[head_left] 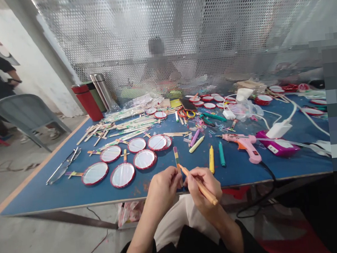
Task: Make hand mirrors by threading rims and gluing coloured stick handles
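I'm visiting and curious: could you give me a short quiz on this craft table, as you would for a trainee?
1. Which hand holds the wooden pencil, left or right?
2. True or false: the pink glue gun lies to the right of the round mirrors.
3. Fill in the blank: the table top is ___.

Key: 1. right hand; 2. true; 3. blue.

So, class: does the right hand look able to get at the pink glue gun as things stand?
Probably yes. The right hand holds a wooden stick, but the pink glue gun lies ahead and to its right. Only a yellow crayon and a green crayon lie between, low enough to reach over.
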### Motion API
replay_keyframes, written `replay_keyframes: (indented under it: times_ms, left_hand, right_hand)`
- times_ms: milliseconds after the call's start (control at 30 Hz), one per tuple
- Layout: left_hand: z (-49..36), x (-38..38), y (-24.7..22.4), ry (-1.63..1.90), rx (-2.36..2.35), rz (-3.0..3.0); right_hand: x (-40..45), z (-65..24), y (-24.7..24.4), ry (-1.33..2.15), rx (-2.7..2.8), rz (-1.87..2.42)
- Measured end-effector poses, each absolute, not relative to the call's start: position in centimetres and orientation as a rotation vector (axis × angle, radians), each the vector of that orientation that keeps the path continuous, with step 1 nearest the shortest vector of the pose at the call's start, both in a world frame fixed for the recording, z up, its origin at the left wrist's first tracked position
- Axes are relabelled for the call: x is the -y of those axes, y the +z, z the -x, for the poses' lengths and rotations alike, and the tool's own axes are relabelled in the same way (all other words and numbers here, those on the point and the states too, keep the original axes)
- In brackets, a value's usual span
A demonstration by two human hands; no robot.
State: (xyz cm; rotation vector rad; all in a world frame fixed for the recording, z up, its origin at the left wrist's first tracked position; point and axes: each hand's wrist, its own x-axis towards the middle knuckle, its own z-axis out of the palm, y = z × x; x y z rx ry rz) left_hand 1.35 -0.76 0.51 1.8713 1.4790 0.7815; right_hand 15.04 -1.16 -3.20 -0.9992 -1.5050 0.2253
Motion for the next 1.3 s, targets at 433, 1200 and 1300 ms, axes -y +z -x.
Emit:
replay_keyframes:
  times_ms: [433, 1200, 1300]
  left_hand:
    - [-1.31, 0.60, 0.36, 0.804, -1.465, -1.872]
    - [-1.25, 0.70, 0.37, 0.796, -1.483, -1.882]
    - [-1.29, 0.67, 0.35, 0.799, -1.474, -1.882]
  right_hand:
    - [1.24, -15.16, -2.98, 0.195, 1.568, 1.008]
    - [1.12, -14.81, -3.69, 0.257, 1.424, 1.008]
    - [1.26, -14.78, -3.83, 0.311, 1.378, 0.993]
